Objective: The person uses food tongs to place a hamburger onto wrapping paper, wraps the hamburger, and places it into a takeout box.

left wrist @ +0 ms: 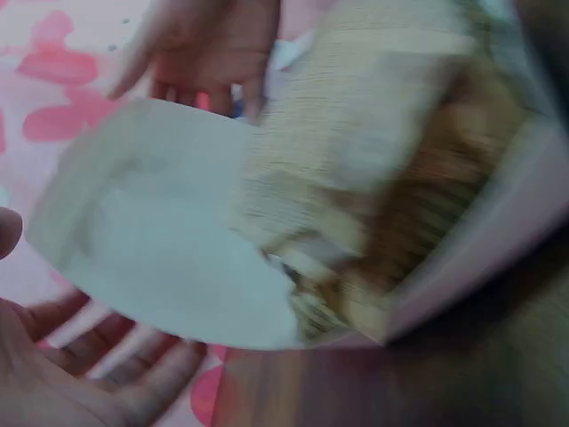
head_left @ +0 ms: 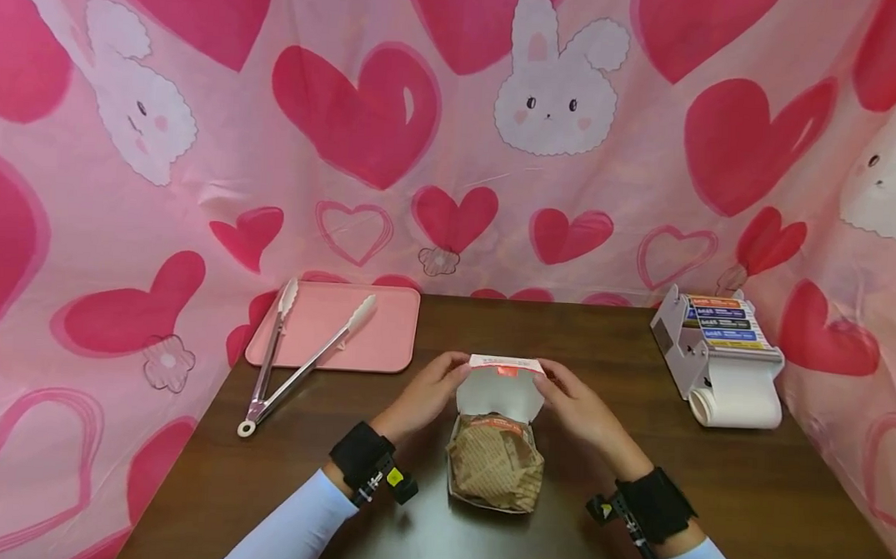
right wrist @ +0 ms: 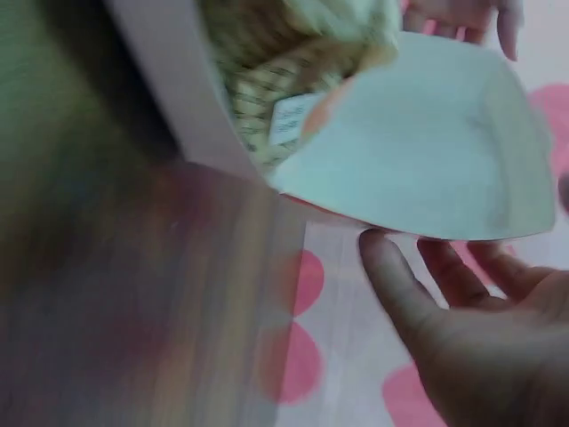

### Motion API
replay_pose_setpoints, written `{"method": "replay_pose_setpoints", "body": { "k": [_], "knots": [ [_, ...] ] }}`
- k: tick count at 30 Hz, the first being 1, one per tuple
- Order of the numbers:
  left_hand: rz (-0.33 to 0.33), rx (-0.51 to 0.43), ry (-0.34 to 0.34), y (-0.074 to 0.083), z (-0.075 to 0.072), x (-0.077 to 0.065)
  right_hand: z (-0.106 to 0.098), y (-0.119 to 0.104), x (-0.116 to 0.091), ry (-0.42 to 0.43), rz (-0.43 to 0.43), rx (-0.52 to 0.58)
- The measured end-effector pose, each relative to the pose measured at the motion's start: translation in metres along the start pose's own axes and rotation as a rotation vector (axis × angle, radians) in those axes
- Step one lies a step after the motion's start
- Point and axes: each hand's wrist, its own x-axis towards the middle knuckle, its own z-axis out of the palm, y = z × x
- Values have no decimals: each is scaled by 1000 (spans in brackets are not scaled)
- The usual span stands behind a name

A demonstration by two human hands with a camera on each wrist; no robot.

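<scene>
A small burger box (head_left: 492, 508) stands with its lid (head_left: 494, 394) raised, the lid's pale inside facing me. In its base lies a burger wrapped in brown printed paper (head_left: 494, 461). My left hand (head_left: 434, 391) is at the lid's left side, and my right hand (head_left: 574, 402) at its right side. Seen from the left wrist, the left fingers (left wrist: 133, 360) extend loosely behind the lid edge, with the thumb off to the side. In the right wrist view, the right fingertips (right wrist: 382, 245) rest right at the lid's edge, fingers fairly straight.
At the back left, metal tongs (head_left: 294, 373) with pale tips lie spread across a pink tray (head_left: 386, 331). A white dispenser (head_left: 674, 343) with small coloured boxes and a paper roll (head_left: 739, 396) stands at the right. Heart-patterned cloth (head_left: 453, 163) hangs behind the dark wooden table (head_left: 422, 537).
</scene>
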Motion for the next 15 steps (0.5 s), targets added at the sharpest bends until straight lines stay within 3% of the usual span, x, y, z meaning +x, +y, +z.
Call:
{"method": "replay_pose_setpoints", "body": {
  "k": [4,8,11,15],
  "knots": [
    [174,70,-47,-9,2,-20,5,11,-25,-34,-223,-162],
    [300,98,-165,-22,2,-42,16,24,-48,-79,-326,-274],
    [376,240,-217,-34,2,-56,25,31,-57,-114,-337,-339],
    [461,501,-207,-44,6,-67,32,39,-63,-92,-384,-438]
  ]
}}
